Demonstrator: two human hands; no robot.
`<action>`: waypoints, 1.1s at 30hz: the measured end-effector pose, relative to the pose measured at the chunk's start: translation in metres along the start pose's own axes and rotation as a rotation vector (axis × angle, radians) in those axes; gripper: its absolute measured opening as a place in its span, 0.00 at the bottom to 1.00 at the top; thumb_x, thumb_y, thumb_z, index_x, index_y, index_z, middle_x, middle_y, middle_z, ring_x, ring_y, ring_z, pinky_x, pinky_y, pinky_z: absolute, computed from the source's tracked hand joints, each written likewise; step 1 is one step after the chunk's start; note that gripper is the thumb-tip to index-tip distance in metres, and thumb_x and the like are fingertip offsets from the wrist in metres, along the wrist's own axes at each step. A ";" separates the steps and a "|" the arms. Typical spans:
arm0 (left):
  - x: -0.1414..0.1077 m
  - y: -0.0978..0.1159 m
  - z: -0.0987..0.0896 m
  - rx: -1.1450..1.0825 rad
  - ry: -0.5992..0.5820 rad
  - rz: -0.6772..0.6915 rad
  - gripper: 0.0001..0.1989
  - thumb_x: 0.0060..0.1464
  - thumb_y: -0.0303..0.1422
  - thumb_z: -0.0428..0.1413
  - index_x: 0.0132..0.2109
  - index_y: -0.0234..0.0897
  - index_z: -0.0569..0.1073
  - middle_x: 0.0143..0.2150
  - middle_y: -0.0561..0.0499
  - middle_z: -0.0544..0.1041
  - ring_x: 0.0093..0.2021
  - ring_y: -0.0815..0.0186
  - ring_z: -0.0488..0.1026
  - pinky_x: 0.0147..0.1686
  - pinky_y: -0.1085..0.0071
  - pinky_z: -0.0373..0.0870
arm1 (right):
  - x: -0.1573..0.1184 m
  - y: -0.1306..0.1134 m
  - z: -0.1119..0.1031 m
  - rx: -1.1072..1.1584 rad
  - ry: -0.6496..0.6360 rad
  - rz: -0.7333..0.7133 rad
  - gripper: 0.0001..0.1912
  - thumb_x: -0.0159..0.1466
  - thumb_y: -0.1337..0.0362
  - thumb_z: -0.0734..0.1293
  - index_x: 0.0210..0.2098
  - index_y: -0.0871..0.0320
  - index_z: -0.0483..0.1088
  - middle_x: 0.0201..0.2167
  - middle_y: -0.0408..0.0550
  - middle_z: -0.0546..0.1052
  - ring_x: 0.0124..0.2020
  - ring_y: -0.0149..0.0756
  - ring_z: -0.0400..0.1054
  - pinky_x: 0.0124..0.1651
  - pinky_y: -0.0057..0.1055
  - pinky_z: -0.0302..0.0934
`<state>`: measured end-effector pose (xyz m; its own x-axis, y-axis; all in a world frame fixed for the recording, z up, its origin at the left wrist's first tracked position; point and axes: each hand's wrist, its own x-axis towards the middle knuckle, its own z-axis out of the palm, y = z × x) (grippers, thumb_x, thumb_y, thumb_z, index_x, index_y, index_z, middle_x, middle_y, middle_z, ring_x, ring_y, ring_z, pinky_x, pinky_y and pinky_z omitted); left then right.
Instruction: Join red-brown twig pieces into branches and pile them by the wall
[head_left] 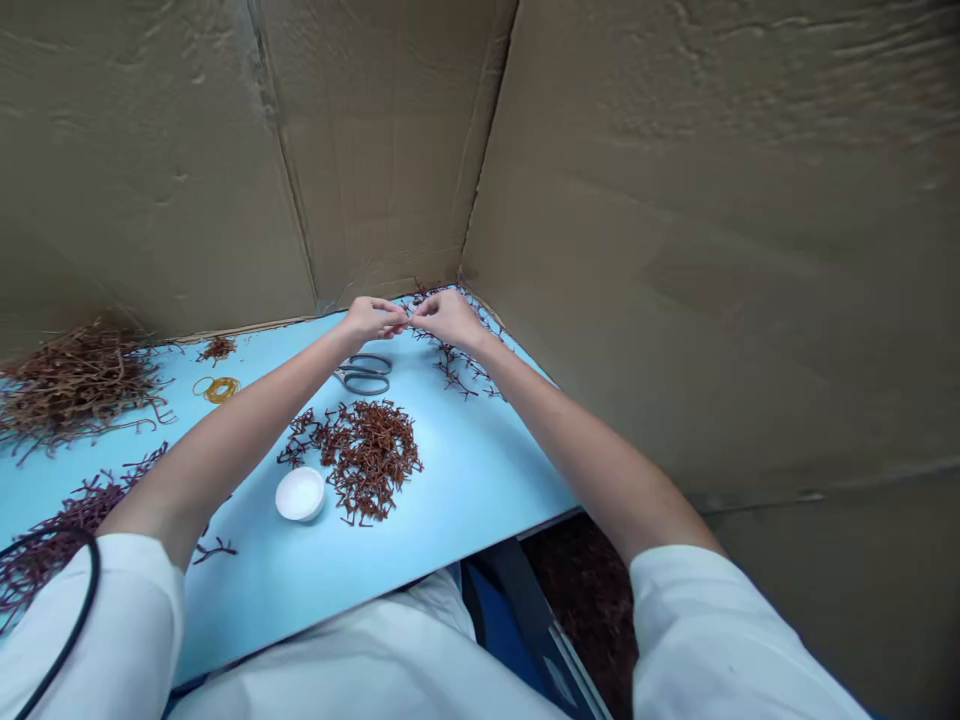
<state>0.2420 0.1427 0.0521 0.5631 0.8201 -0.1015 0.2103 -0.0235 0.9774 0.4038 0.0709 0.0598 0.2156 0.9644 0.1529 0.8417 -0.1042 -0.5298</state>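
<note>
My left hand (377, 318) and my right hand (450, 317) meet above the far corner of the table, their fingertips pinched close together. Whatever sits between the fingers is too small to make out. Thin branched reddish twigs (457, 372) lie behind and below my right hand. Just below my left hand are scissors (367, 374) with grey handles; my left forearm hides part of them. Closer to me lies a heap of short reddish-brown twig pieces (375, 455), with a small white bowl (300, 494) beside it.
On the left are a big pile of brown twigs (82, 385), purplish twigs (82, 505) partly under my left arm, yellow rubber bands (221, 389) and a small brown clump (217, 348). Cardboard walls (637, 250) border the light-blue table (442, 500) at the back and right.
</note>
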 end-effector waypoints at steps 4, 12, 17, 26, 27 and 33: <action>0.040 -0.024 0.001 0.089 -0.054 -0.129 0.20 0.70 0.40 0.61 0.62 0.34 0.73 0.61 0.40 0.76 0.56 0.55 0.78 0.54 0.52 0.80 | 0.044 0.012 0.017 -0.138 -0.164 0.056 0.18 0.73 0.55 0.71 0.57 0.59 0.74 0.56 0.53 0.78 0.52 0.43 0.77 0.54 0.46 0.75; 0.087 -0.035 -0.001 0.243 -0.106 -0.095 0.20 0.70 0.40 0.61 0.62 0.35 0.74 0.62 0.40 0.76 0.56 0.54 0.78 0.55 0.52 0.80 | 0.070 0.015 0.028 -0.304 -0.111 0.056 0.18 0.73 0.54 0.70 0.56 0.59 0.75 0.55 0.53 0.79 0.52 0.43 0.76 0.56 0.47 0.74; 0.087 -0.031 -0.004 0.280 -0.127 0.033 0.12 0.68 0.36 0.62 0.50 0.31 0.79 0.44 0.44 0.82 0.41 0.60 0.81 0.42 0.61 0.81 | 0.055 -0.004 0.013 -0.359 -0.005 -0.063 0.14 0.73 0.59 0.66 0.50 0.60 0.80 0.49 0.59 0.83 0.48 0.45 0.76 0.49 0.36 0.66; 0.013 0.018 -0.063 0.424 -0.020 0.275 0.06 0.56 0.19 0.60 0.37 0.29 0.81 0.22 0.50 0.76 0.25 0.65 0.76 0.32 0.67 0.75 | -0.019 -0.063 0.015 -0.224 0.110 -0.469 0.11 0.71 0.62 0.65 0.45 0.52 0.80 0.44 0.52 0.84 0.41 0.49 0.76 0.39 0.38 0.61; -0.008 0.019 -0.074 0.422 -0.015 0.317 0.07 0.56 0.19 0.59 0.39 0.29 0.82 0.24 0.50 0.78 0.25 0.67 0.76 0.32 0.68 0.74 | -0.030 -0.066 0.019 -0.202 0.094 -0.542 0.12 0.72 0.63 0.63 0.45 0.53 0.80 0.44 0.52 0.84 0.42 0.48 0.76 0.39 0.38 0.61; -0.154 -0.021 -0.127 0.378 0.140 0.380 0.07 0.59 0.26 0.59 0.42 0.32 0.82 0.27 0.52 0.78 0.26 0.71 0.73 0.30 0.72 0.68 | -0.064 -0.080 0.057 -0.264 -0.055 -0.701 0.14 0.73 0.65 0.61 0.46 0.54 0.80 0.44 0.51 0.79 0.34 0.39 0.71 0.33 0.34 0.55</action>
<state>0.0492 0.0892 0.0709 0.5491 0.7815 0.2960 0.2995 -0.5148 0.8033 0.2941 0.0313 0.0449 -0.4342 0.8359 0.3357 0.8648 0.4911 -0.1044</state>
